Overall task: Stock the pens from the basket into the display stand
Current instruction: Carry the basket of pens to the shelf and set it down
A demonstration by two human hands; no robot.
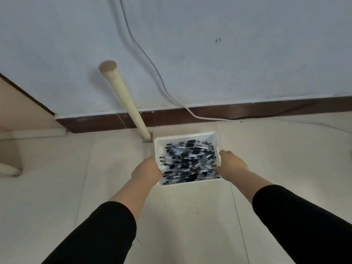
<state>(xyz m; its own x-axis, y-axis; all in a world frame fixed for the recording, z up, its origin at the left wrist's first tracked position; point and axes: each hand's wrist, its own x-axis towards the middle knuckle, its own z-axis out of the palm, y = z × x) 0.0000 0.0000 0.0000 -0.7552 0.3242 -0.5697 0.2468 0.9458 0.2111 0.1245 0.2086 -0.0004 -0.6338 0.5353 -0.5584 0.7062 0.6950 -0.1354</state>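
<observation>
A white plastic basket (187, 135) sits low in the middle of the head view, on or just above the pale tiled floor (57, 187) — which of the two cannot be told. It is heaped with pens (190, 161), clear barrels with black grips and caps, lying mostly crosswise in a loose pile that fills it from wall to wall.

Both arms reach forward from the bottom edge, black sleeves (99, 235) pushed up past the wrists. The left hand (145, 171) is at the basket's 9 o'clock side, its back toward the camera, fingers curled over and down around the left rim so their tips are hidden. The right hand (231, 164) is at the 3 o'clock side, gripping the right rim in the same way, the thumb lying along the top edge toward 12 o'clock. The basket is held between the two hands.

At 11 o'clock from the basket, a cream-coloured round leg (125, 100) slants up from a small foot on the floor, just beside the basket's far left corner. Behind it runs a dark brown skirting board (247, 109) under a pale blue-grey wall (228, 54). A white cable (152, 69) hangs down the wall and trails off along the floor toward 2 o'clock. At the far 9 o'clock edge part of some pale furniture (11, 115) shows, too cropped to identify.
</observation>
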